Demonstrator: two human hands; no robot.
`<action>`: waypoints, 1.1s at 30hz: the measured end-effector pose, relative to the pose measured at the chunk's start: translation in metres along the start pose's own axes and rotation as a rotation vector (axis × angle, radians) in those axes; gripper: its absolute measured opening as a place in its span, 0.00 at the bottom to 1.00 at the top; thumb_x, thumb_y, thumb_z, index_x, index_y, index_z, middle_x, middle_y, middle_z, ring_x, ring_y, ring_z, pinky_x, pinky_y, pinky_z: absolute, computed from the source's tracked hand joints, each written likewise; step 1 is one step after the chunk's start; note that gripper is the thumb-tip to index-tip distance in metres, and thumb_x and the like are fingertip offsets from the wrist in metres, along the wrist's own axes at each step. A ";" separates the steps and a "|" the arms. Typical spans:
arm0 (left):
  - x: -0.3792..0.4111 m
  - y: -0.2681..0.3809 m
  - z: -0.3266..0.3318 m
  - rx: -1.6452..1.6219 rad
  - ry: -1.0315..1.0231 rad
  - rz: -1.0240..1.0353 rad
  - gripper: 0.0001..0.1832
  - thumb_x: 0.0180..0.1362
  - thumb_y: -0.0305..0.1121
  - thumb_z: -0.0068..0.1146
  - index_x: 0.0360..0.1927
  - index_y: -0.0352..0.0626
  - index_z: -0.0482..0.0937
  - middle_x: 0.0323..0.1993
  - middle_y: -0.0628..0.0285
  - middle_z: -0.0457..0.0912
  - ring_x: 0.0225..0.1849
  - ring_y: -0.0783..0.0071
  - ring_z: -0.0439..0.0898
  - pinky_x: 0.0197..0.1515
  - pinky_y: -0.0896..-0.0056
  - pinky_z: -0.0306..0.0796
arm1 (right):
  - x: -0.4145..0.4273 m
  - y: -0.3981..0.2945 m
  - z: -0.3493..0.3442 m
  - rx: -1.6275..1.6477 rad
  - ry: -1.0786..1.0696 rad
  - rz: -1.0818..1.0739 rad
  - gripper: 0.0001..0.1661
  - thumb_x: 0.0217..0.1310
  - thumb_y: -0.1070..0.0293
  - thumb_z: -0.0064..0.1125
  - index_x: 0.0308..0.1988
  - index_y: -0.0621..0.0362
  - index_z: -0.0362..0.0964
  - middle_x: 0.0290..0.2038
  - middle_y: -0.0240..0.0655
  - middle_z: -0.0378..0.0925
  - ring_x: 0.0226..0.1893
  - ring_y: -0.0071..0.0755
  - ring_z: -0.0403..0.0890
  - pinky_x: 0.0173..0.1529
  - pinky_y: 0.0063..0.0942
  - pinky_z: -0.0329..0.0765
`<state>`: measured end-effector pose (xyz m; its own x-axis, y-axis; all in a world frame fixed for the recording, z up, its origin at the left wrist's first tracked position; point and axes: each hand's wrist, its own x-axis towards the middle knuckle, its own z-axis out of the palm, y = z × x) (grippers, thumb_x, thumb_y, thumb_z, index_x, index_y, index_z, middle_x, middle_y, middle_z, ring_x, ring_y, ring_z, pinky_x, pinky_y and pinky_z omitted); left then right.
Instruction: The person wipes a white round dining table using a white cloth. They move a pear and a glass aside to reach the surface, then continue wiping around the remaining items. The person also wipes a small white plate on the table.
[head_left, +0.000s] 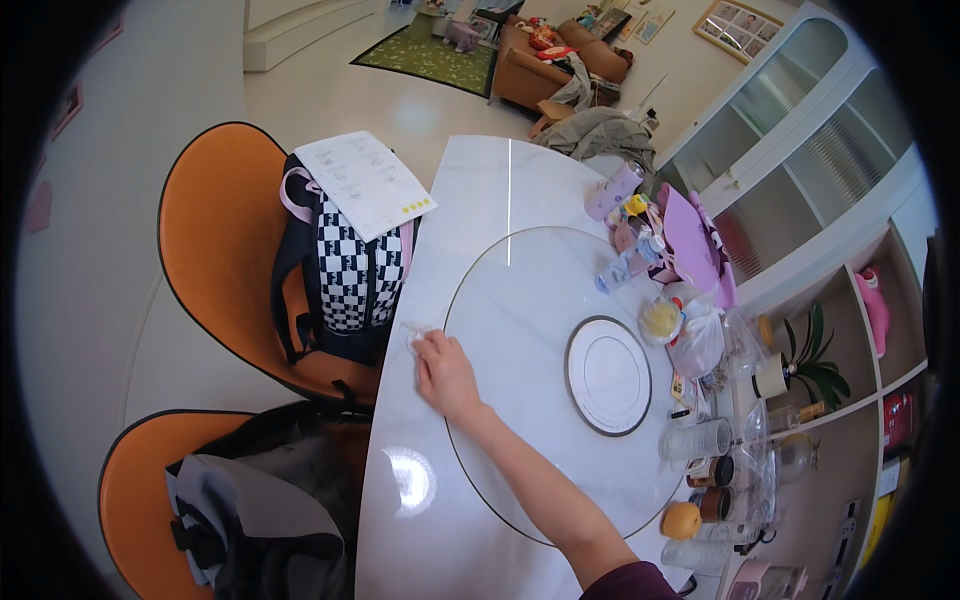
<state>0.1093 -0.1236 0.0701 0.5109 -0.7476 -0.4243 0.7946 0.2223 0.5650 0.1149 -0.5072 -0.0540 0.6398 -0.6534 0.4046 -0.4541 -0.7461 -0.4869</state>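
My right hand (448, 377) reaches in from the lower right and rests near the left edge of the white marble-look table (420, 480). Its fingers are bent down around a small crumpled whitish piece, perhaps tissue or thin plastic (415, 331), partly hidden beneath them. The wrist lies over the rim of a round glass turntable (525, 315), on which a round white plate-like disc with a dark rim (608, 375) sits. My left hand is out of view.
Orange chairs (217, 225) stand left, bearing a checkered backpack (349, 277) with a paper sheet (367, 180) and a grey-black bag (255, 510). Along the table's right side are a plastic bottle (622, 266), plastic bags (699, 341), glasses (696, 439), jars and an orange fruit (681, 520).
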 end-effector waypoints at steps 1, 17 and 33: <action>-0.003 0.000 -0.002 -0.008 0.000 0.000 0.19 0.63 0.40 0.54 0.52 0.43 0.67 0.27 0.64 0.67 0.28 0.74 0.64 0.37 0.69 0.62 | -0.009 -0.010 0.002 0.020 0.006 -0.009 0.15 0.52 0.80 0.55 0.43 0.64 0.74 0.42 0.44 0.72 0.39 0.49 0.73 0.44 0.40 0.74; -0.038 0.004 -0.003 0.081 -0.123 -0.058 0.20 0.63 0.44 0.55 0.52 0.45 0.67 0.26 0.65 0.65 0.28 0.75 0.64 0.40 0.66 0.61 | -0.325 -0.248 0.019 0.196 -0.320 -0.185 0.19 0.52 0.71 0.52 0.47 0.60 0.74 0.49 0.41 0.73 0.35 0.37 0.74 0.38 0.30 0.75; -0.128 -0.073 0.004 0.268 -0.315 -0.332 0.19 0.64 0.42 0.54 0.52 0.44 0.68 0.26 0.64 0.65 0.28 0.72 0.64 0.41 0.64 0.63 | -0.564 -0.049 -0.253 -0.395 0.379 0.987 0.15 0.62 0.80 0.49 0.49 0.68 0.72 0.43 0.47 0.72 0.36 0.42 0.74 0.38 0.34 0.73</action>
<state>-0.0154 -0.0472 0.0859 0.0897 -0.9114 -0.4017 0.7644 -0.1955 0.6144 -0.3808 -0.1345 -0.0623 -0.3061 -0.9263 0.2197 -0.8642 0.1736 -0.4722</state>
